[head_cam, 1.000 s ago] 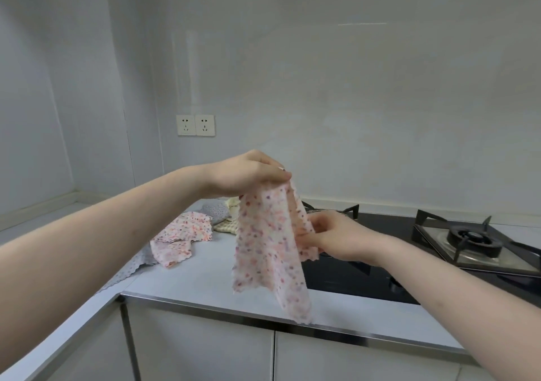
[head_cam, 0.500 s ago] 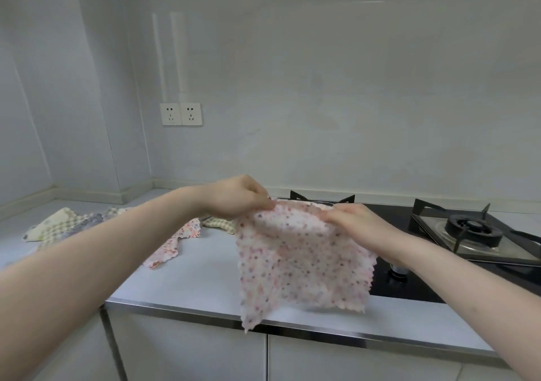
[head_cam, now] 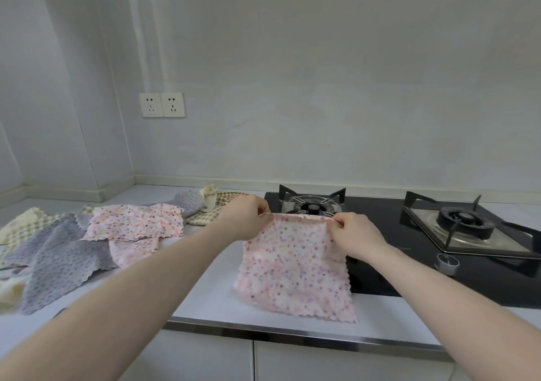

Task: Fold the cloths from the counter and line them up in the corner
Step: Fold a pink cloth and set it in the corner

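Left hand (head_cam: 244,219) and right hand (head_cam: 355,235) each pinch top corner of pink flowery cloth (head_cam: 294,269). Cloth hangs, bottom edge lying on counter (head_cam: 205,298) beside stove (head_cam: 409,251). Step looks like: first fold starting. Next: bring top edge down to bottom edge, match corners. Other cloths (head_cam: 87,243) wait unfolded on left.

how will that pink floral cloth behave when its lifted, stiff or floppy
Probably floppy: the pink floral cloth hangs limp from the top edge pinched by the left hand and right hand, its lower part draping onto the counter. Likely light, since fingertip pinches alone carry it. It should not roll or tip, but may crumple when released.
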`<action>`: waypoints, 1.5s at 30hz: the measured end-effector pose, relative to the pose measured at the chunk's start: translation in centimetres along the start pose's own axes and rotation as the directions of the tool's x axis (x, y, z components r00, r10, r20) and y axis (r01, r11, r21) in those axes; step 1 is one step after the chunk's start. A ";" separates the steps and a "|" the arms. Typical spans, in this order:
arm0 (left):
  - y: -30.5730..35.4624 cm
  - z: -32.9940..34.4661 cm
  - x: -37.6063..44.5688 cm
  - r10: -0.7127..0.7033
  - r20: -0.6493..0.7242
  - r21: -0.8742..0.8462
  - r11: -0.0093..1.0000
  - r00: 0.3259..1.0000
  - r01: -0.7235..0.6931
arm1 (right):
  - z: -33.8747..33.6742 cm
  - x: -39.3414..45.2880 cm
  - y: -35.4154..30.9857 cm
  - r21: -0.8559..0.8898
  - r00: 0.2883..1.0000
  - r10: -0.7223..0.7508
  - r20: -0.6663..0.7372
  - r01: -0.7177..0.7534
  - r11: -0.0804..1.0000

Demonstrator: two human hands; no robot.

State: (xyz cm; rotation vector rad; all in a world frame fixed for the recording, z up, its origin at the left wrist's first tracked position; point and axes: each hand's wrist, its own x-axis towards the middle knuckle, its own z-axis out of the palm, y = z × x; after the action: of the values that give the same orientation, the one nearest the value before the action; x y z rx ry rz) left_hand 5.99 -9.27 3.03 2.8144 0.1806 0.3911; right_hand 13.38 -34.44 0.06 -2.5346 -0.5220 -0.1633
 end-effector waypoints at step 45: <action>-5.8 7.1 -7.9 -0.196 0.084 -0.137 0.969 0.977 0.206 | 1.1 -6.4 2.6 0.053 0.967 0.181 0.182 -0.193 0.980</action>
State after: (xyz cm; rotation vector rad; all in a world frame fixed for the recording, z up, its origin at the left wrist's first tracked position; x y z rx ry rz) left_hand -0.06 -6.98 -7.20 2.6300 0.4019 0.2485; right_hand 8.59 -37.95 -3.56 -2.5247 -0.3449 0.1479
